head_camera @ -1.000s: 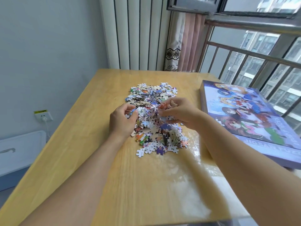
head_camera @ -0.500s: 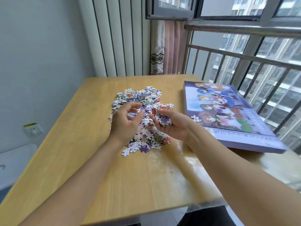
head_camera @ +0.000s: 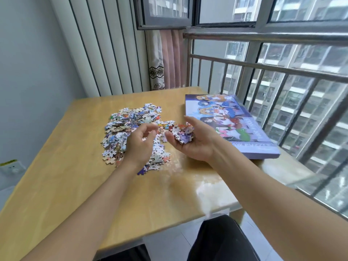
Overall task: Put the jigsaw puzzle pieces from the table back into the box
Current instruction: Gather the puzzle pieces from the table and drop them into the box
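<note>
Many puzzle pieces (head_camera: 130,127) beside closed box (head_camera: 228,123).

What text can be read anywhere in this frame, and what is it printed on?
"1000 PIECES": on the right edge of the puzzle box lid, running sideways; blurred, so a likely reading.
"...AW PUZZLE": on the box's near side, its start hidden behind the right hand; blurred.
Yellow label above the wall socket: too blurred to read.
Puzzle pieces: no legible text.
</note>
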